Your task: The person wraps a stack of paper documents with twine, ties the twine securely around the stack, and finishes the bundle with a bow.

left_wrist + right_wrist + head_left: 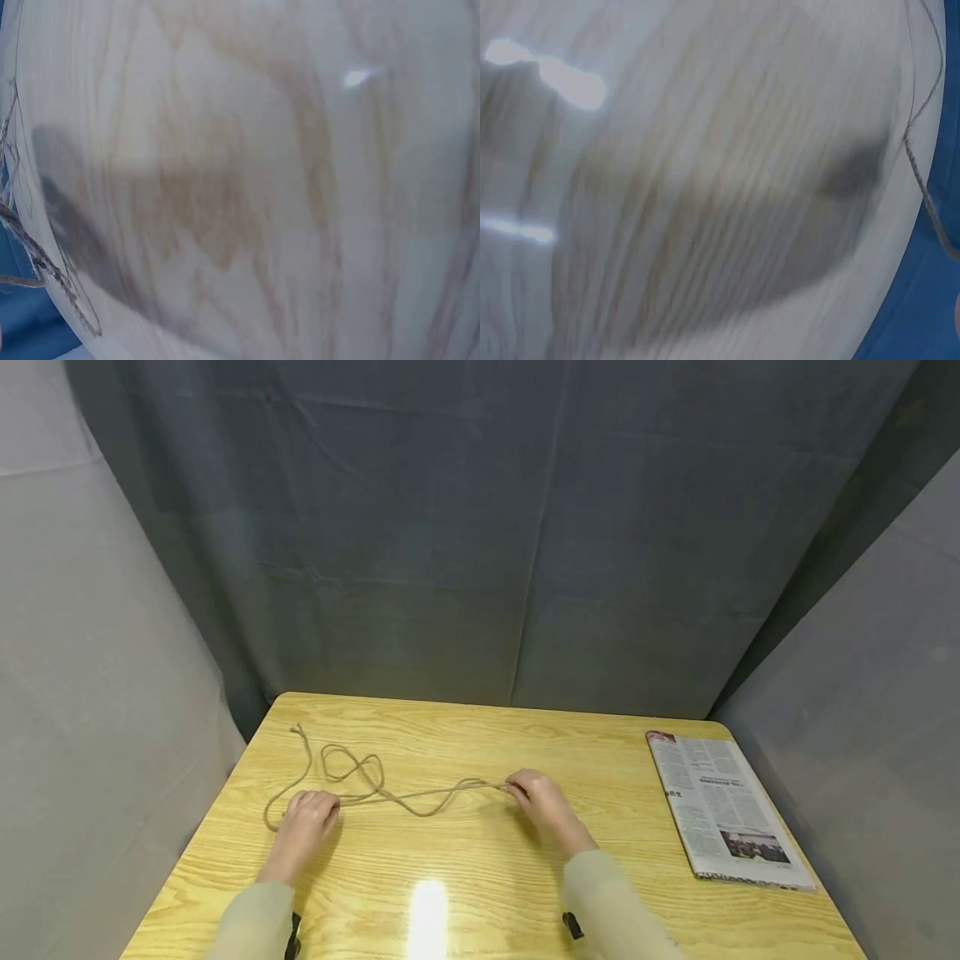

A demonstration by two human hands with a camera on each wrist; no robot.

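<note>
A thin brown twine rope (423, 814) lies in loops across the left and middle of the wooden table. My left hand (303, 822) grips the rope near its left part, and a loose end curls up behind that hand toward the table's far left. My right hand (542, 802) pinches the rope's right end between thumb and fingertips. Between the hands the strands run side by side, with a crossed loop farther back. At the left edge of the left wrist view shows a piece of the rope (34, 251); the right wrist view catches another stretch of rope (922, 176) at its right edge.
A folded newspaper (727, 810) lies along the right side of the table (480, 731). Grey cloth hangs at the back (405, 568) and on both sides. A bright light reflection shows at the table's near middle.
</note>
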